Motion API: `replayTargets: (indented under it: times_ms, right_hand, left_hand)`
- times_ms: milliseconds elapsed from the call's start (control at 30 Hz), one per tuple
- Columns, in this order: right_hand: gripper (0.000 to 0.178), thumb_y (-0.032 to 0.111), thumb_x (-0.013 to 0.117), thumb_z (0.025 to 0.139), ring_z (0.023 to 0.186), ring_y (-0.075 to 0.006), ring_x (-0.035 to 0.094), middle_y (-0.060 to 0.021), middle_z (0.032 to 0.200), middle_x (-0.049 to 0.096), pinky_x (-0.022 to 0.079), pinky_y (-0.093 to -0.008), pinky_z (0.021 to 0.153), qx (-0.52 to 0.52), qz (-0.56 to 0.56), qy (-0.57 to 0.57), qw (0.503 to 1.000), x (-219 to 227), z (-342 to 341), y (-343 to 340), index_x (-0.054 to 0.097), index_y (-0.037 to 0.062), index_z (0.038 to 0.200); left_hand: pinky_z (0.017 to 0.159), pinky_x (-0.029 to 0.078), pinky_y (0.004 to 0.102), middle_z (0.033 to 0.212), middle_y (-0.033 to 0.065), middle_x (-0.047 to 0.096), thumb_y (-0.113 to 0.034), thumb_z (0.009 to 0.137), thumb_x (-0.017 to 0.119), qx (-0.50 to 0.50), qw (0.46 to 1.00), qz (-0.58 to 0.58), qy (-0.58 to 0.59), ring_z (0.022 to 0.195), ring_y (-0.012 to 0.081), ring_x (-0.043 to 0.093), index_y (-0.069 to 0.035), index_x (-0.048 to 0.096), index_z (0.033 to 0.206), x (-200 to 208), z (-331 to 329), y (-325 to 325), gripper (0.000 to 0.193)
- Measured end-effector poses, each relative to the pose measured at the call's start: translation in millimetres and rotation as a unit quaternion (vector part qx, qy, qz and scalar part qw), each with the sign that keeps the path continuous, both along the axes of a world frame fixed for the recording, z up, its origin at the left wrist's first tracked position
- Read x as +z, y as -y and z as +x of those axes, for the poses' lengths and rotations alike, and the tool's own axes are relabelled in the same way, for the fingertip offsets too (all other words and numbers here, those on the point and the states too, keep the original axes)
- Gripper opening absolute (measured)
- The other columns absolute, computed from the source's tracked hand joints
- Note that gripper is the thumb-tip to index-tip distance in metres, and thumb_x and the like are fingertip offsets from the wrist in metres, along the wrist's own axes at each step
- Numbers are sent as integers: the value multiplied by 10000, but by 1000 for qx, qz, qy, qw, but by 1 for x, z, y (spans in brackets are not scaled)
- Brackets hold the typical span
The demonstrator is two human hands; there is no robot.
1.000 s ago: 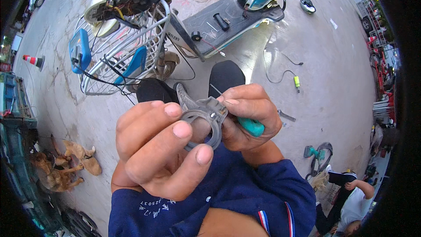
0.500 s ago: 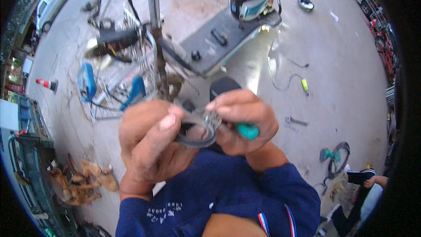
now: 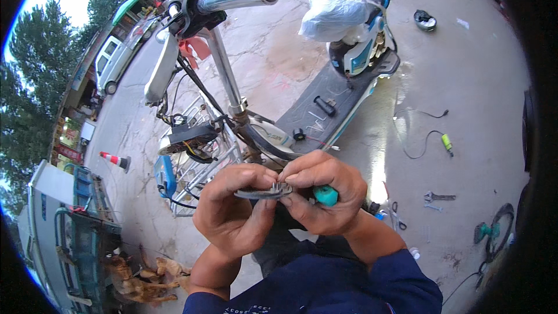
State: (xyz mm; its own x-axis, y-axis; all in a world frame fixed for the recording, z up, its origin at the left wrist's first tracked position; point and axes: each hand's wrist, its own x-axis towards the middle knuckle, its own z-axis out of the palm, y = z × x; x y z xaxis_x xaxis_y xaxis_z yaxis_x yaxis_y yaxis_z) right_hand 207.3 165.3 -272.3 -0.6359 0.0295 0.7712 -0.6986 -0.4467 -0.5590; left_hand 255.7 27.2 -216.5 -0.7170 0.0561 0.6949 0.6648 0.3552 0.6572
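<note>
Pinching a flat grey part (image 3: pixel 256 194) edge-on before the chest, nearly closing the left hand's (image 3: pixel 232 209) grip on it, touching its near end with the right hand (image 3: pixel 325 189), also clasping a green handle (image 3: pixel 325 196). Seeing a wire basket (image 3: pixel 201 180) with a blue panel (image 3: pixel 165 175) at its edge, a white bag (image 3: pixel 334 14) hiding its contents, a black tube (image 3: pixel 325 106) on the scooter deck (image 3: pixel 299 102), a wrench (image 3: pixel 439 196) on pavement (image 3: pixel 471 139).

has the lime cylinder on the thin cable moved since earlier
No: the lime cylinder lies beyond the silver metal wrench, as before; only the view shifted.
</note>
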Motion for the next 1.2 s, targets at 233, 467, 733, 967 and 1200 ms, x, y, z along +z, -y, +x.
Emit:
replayTargets:
  times_ms: [233, 467, 733, 967, 1200]
  right_hand:
    - [238, -34, 762, 771, 674, -134, 641, -153, 902, 680, 505, -249, 594, 6, -66, -14, 998, 4, -43, 17, 632, 1, 967]
    - [226, -22, 733, 809, 709, -82, 616, -164, 932, 661, 492, -198, 602, 34, -62, -40, 997, 15, -81, 25, 619, -28, 1005]
    - [178, -51, 706, 808, 646, -75, 584, -104, 876, 664, 443, -215, 533, 37, -109, -10, 993, 38, -116, 39, 665, -7, 975]
    - [137, -50, 711, 805, 620, -55, 556, -74, 863, 669, 436, -208, 522, 21, -148, -3, 989, 39, -140, 53, 682, -2, 930]
    - [174, -68, 726, 777, 589, -55, 549, -75, 863, 668, 418, -204, 499, -26, -167, -50, 984, 46, -150, 54, 678, 7, 926]
  left_hand:
    - [850, 520, 385, 952, 174, 673, 80, 774, 716, 11, 999, -27, -21, 921, 269, 664, 23, 572, 1029, 15, -36, 14, 298]
    - [821, 526, 371, 944, 151, 671, 48, 783, 733, 17, 987, -116, -113, 911, 254, 658, -21, 543, 1037, 34, -73, 23, 324]
    - [825, 529, 357, 957, 158, 667, 97, 807, 687, 68, 952, -197, -222, 922, 240, 655, -37, 480, 1130, 45, -112, 31, 407]
    - [829, 553, 400, 967, 200, 657, 82, 847, 671, 139, 892, -301, -308, 915, 268, 651, -23, 501, 1088, 50, -135, 44, 313]
    - [807, 539, 384, 1022, 138, 675, 4, 771, 769, 162, 835, -385, -357, 953, 285, 653, -84, 544, 1123, 59, -140, 48, 427]
